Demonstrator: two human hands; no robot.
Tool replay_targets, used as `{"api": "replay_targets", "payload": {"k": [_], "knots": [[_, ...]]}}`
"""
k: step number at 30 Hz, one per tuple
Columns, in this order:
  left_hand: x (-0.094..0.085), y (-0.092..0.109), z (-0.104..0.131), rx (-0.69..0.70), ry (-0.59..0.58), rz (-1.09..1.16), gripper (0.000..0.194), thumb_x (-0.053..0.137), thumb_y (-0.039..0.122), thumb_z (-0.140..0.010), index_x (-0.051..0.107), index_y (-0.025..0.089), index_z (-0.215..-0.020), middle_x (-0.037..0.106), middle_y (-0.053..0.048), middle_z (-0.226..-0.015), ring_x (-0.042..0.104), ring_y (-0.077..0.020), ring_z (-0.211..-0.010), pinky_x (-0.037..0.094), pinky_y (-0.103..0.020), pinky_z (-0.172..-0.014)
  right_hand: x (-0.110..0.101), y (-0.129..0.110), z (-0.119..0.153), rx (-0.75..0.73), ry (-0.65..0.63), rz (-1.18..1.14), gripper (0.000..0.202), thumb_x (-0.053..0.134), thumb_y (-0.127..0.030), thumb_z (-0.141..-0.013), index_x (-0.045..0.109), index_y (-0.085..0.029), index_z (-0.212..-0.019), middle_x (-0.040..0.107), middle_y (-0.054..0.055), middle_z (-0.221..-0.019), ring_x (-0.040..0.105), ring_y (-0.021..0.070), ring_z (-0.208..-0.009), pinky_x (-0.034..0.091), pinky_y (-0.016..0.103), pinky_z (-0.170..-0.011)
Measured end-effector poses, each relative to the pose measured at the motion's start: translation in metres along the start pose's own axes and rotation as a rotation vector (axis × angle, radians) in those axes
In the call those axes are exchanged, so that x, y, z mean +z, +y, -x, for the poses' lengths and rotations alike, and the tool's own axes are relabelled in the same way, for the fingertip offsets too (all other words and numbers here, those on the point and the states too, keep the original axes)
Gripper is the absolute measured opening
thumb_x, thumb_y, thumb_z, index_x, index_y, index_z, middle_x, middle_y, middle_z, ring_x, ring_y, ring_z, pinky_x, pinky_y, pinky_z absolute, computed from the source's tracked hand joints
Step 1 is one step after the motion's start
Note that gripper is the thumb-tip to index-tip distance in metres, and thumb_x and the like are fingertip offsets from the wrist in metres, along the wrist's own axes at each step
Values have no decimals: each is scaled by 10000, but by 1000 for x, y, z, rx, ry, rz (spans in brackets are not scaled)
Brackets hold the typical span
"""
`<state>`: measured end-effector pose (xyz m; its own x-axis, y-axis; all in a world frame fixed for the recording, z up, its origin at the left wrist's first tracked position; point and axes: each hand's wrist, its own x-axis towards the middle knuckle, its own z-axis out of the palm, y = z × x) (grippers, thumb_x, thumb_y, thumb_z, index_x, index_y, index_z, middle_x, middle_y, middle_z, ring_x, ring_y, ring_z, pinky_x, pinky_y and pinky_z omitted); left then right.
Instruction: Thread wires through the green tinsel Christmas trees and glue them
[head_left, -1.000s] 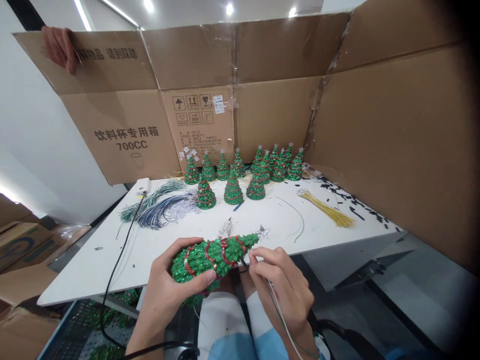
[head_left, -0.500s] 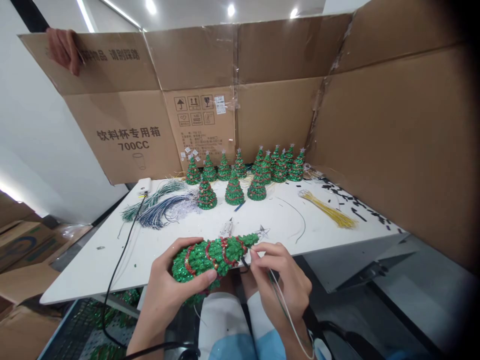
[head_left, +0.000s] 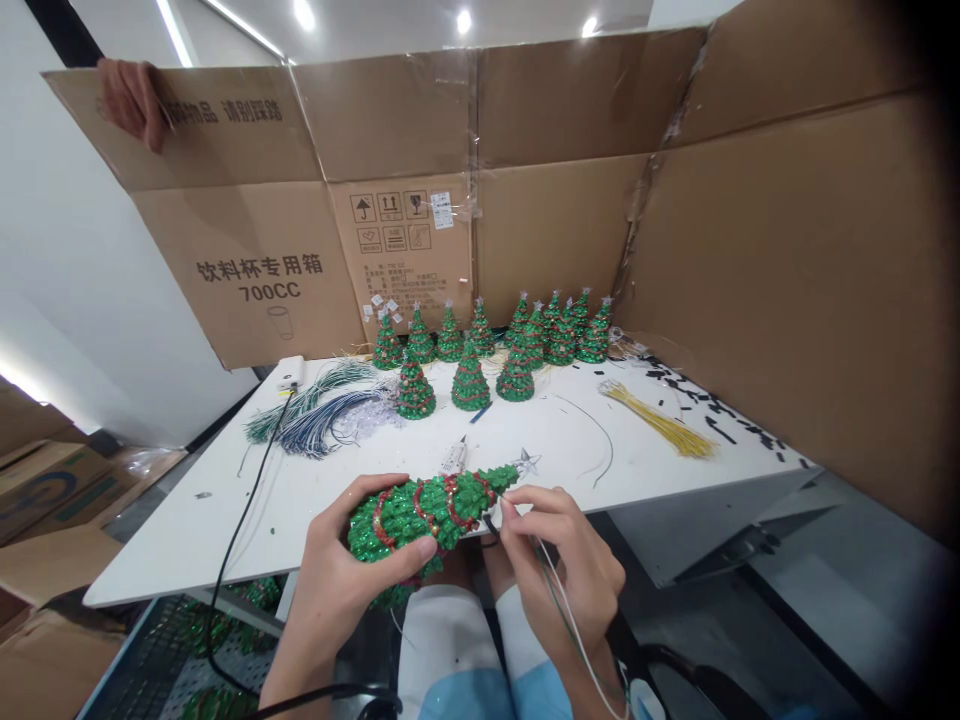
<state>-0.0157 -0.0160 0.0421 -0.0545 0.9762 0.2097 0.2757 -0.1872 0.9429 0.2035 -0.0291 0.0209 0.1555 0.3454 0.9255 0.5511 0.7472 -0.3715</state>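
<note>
My left hand [head_left: 356, 550] is wrapped round a small green Christmas tree [head_left: 416, 512] with red glittery garland, lying on its side over the table's front edge, tip to the right. Close by the tip, my right hand [head_left: 566, 550] is closed in a pinch on a thin wire [head_left: 551, 570]; pale and green strands trail from it along the palm towards the wrist. The exact pinch point is partly hidden by the fingers. Just beyond the tip lies a clear star [head_left: 527, 461] on the table. A white pen-like tool [head_left: 454, 456] lies behind the tree.
Several finished-looking trees [head_left: 470, 380] stand along the back of the white table [head_left: 180, 540]. Green and blue wire bundles [head_left: 322, 420] lie left, a yellow bundle [head_left: 664, 420] right. Cardboard walls [head_left: 555, 210] enclose the back; another person's hand [head_left: 133, 105] grips the top left. A black cable [head_left: 244, 510] crosses the left side.
Almost nothing differs. The view has shifted slightly, and both hands keep the same hold near the tree's tip.
</note>
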Motion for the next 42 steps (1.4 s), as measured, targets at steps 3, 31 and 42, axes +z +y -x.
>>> {"api": "replay_targets", "payload": {"k": [3,31,42], "knots": [[1,0,0,8,8,-5,596,1014,513,-674,831,242,-1172,823,-42,-1057,780,-288,-942,635,-360,-845,0,1,1,2,-4,-5,337,756,114,-907,676,-206,-977,791,87,-980,774,181,-884,659,312,-766],[5,2,3,10,-6,0,580,1012,476,-685,819,254,-1185,818,-27,-1067,754,-256,-910,608,-325,-813,3,-1,3,360,125,-186,226,793,-75,-976,658,-234,-888,806,36,-924,760,149,-764,565,216,-604],[6,7,5,-7,-20,7,594,989,512,-704,805,242,-1200,808,-29,-1095,755,-244,-893,639,-314,-764,2,-5,3,171,125,-31,286,772,31,-949,674,-237,-936,807,29,-945,785,161,-827,636,266,-730]]}}
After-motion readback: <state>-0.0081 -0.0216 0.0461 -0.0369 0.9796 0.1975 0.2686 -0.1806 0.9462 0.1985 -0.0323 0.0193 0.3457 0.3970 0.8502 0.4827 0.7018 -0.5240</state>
